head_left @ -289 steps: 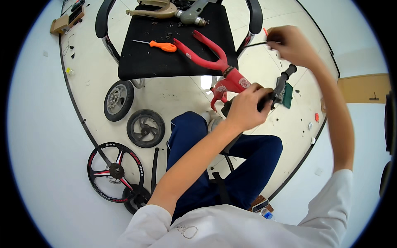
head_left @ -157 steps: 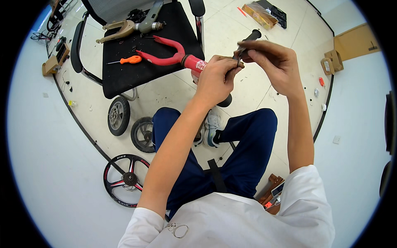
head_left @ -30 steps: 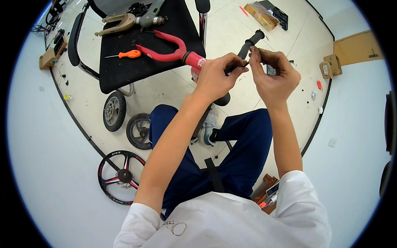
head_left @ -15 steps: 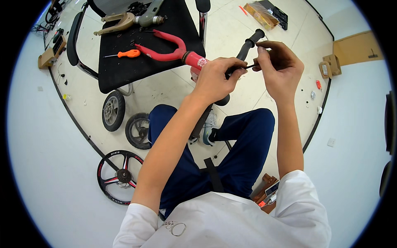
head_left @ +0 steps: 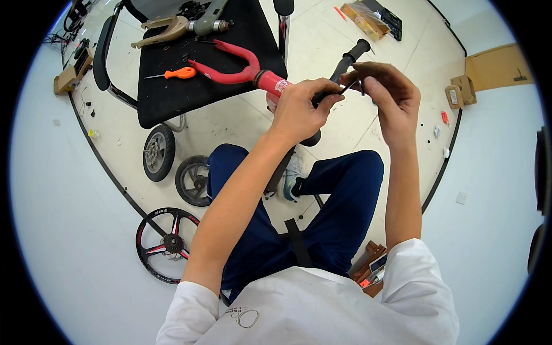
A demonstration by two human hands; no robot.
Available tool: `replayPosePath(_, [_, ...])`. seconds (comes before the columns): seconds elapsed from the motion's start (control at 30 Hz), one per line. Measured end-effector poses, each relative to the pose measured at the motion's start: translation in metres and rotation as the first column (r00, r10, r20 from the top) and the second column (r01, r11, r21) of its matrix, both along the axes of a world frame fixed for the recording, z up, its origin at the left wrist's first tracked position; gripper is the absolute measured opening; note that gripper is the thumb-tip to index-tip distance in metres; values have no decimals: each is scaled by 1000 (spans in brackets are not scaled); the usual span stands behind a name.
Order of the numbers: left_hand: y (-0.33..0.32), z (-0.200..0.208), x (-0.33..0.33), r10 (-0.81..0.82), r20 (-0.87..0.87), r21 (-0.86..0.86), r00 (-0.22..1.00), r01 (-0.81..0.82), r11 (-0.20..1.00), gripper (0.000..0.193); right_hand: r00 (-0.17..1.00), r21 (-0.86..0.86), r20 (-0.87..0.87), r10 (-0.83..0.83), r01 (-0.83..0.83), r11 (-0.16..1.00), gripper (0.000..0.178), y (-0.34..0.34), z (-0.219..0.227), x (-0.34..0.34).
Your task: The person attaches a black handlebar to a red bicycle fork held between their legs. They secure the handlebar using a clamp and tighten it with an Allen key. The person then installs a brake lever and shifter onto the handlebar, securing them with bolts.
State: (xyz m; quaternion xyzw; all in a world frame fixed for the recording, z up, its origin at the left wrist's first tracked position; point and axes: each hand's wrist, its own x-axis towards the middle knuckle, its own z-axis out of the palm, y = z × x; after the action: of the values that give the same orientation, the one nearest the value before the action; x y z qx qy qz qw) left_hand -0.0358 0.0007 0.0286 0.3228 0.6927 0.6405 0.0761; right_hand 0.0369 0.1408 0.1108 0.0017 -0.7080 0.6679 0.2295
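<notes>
I locate the black chair (head_left: 167,106) as the main support; the prongs of the red fork (head_left: 251,73) extend over its seat. The dark handlebar (head_left: 347,60) is to the right of the fork. I have the left hand (head_left: 305,108) closed over the handlebar's middle. The right hand (head_left: 395,96) is half curled; I cannot tell whether it grips. The orange screwdriver (head_left: 181,73) lies on the seat. The thin dark rod (head_left: 349,87) runs between both hands. It was nearly level; now it slopes. I judge it is being turned, handlebar held steady.
</notes>
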Motion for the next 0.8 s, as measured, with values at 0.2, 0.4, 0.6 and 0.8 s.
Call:
replayPosePath(0.2, [-4, 3, -7, -72, -93, -35, 993, 69, 997, 14, 998, 203, 27, -52, 46, 978, 16, 8, -5, 2])
replayPosePath(0.4, [-2, 9, -4, -15, -114, -41, 993, 10, 999, 17, 966, 297, 16, -257, 241, 924, 15, -17, 3, -2])
replayPosePath(0.6, [-8, 0, -2, -29, 43, 0, 999, 29, 1000, 16, 977, 215, 22, -212, 202, 955, 17, -9, 4, -3])
replayPosePath(0.8, [-1, -1, -5, -55, -4, -23, 998, 55, 998, 14, 977, 243, -67, -203, 213, 946, 17, -16, 1, -3])
